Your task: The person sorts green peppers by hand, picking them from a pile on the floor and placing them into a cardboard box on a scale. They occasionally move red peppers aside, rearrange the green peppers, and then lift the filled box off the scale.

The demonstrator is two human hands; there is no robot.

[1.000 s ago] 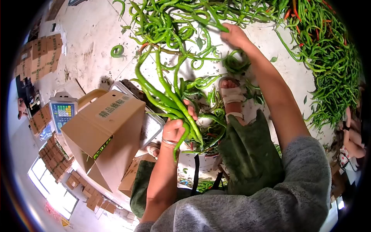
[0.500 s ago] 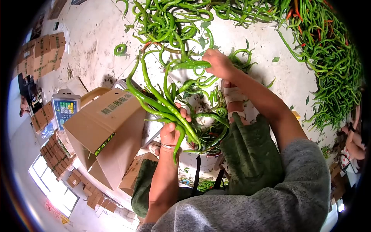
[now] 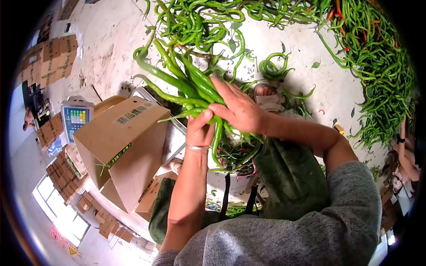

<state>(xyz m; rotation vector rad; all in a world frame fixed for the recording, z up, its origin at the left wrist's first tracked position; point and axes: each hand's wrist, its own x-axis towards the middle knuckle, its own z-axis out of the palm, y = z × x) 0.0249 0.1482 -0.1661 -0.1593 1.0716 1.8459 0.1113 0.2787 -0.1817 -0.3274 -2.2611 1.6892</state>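
Note:
A bunch of long green chili peppers (image 3: 177, 86) is gripped in my left hand (image 3: 200, 129), its fingers wrapped round the lower ends. Their curved tips fan out toward the upper left. Across the near part of the bunch lies my right hand (image 3: 237, 106), thumb on one side and fingers along the other, pressing the peppers together. Both thumbs are close to each other. Below my hands, more peppers and stems sit in a dark container (image 3: 235, 153) between my legs, partly hidden.
Loose green peppers (image 3: 195, 22) lie on the floor ahead. A large heap (image 3: 381, 80) with a few red ones is at right. An open cardboard box (image 3: 128, 146) stands on a scale at left, beside its keypad display (image 3: 76, 119). Another person's arm (image 3: 404, 155) shows far right.
My right hand has come from the floor peppers to the bunch in my left hand, bringing peppers with it. The bunch looks fuller, and my left hand has risen slightly.

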